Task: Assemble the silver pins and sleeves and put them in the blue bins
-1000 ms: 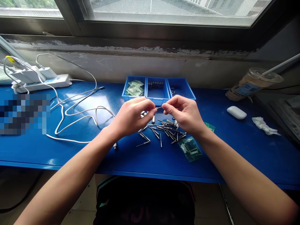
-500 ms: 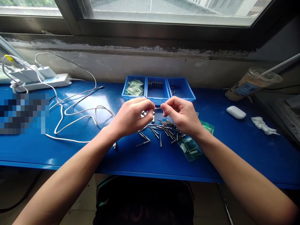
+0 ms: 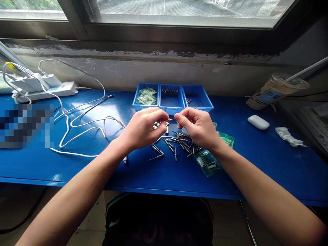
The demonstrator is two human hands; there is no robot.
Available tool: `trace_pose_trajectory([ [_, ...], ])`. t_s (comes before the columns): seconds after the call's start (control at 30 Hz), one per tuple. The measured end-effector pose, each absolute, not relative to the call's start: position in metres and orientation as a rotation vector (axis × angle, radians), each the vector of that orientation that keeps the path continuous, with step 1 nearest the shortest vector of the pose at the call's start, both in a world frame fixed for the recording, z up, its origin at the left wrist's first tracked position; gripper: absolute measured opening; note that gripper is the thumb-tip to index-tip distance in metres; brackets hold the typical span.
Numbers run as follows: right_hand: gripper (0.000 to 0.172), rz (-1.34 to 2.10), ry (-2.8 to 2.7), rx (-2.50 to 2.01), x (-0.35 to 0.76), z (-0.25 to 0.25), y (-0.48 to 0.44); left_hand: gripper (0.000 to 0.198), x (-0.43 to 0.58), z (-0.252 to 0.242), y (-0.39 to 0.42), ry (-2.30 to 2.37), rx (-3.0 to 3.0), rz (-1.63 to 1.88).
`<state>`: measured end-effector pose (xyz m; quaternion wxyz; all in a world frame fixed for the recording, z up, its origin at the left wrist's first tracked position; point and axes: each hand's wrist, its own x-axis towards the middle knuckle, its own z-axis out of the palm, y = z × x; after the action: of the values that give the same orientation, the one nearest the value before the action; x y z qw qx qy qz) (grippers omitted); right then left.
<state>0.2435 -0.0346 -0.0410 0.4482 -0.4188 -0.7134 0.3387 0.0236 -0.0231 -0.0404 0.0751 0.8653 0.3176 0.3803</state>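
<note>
A thin, rivet-like metal pin (image 3: 172, 119) spans the gap between my two hands, above the blue table. Its left end is pinched in the fingertips of my left hand (image 3: 147, 126). The thumb and forefinger of my right hand (image 3: 197, 126) close on its right end. Below them lies a loose pile of similar metal pins (image 3: 183, 140), each with a thicker section and a thin shaft. Small blocky metal pieces (image 3: 167, 130) show just under my left fingertips, partly covered. Clear-green plastic packets (image 3: 208, 163) lie by my right wrist.
Behind my hands stands a three-part blue bin (image 3: 171, 108) holding packets, upright metal cylinders and a few pins. White cables (image 3: 84, 126) and a power strip (image 3: 61, 88) are at left. At right are a drink cup (image 3: 273, 92), white case (image 3: 258, 122) and crumpled tissue (image 3: 289, 136).
Both hands keep nearly the same pose around the pin. They sit very slightly lower in the picture, and the right hand is a touch further left.
</note>
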Motion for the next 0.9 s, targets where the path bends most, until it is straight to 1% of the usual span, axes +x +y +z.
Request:
trace_pose_trajectory([
  [0.63, 0.043, 0.870, -1.736, -1.029, 0.245, -0.042, -0.034, 0.011, 0.023, -0.043, -0.020, 0.901, 2.621, 1.178],
  [0.8, 0.045, 0.921, -1.690, -1.019, 0.247, -0.040, -0.033, 0.016, 0.023, -0.041, -0.022, 0.868, 2.602, 1.180],
  [0.9, 0.048, 0.982, -1.613, -1.079, 0.254, -0.033, -0.029, 0.024, 0.023, -0.040, -0.024, 0.885, 2.528, 1.225],
])
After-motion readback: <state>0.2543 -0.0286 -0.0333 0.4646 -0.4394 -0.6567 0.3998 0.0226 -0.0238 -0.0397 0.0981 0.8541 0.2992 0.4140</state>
